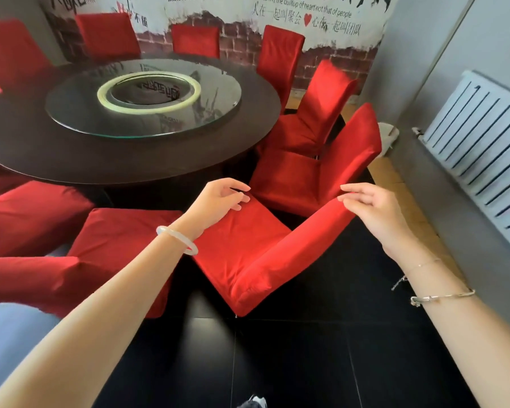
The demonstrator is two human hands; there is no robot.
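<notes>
At chair (248, 248) edges — hands (221, 198) (374, 209) apart

Bright daylight from the right, glare on the glass turntable (215, 92), wide-angle distortion and soft blur at edges.

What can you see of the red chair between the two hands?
The red chair is fully wrapped in a snug red fabric cover, lightly creased; no frame or legs show. Its flat seat is on the left of the picture and its backrest leans away to the right. It stands on dark floor tiles beside the round table. The left hand is at the seat's far corner and the right hand at the backrest's top, fingers relaxed; contact is unclear.
</notes>
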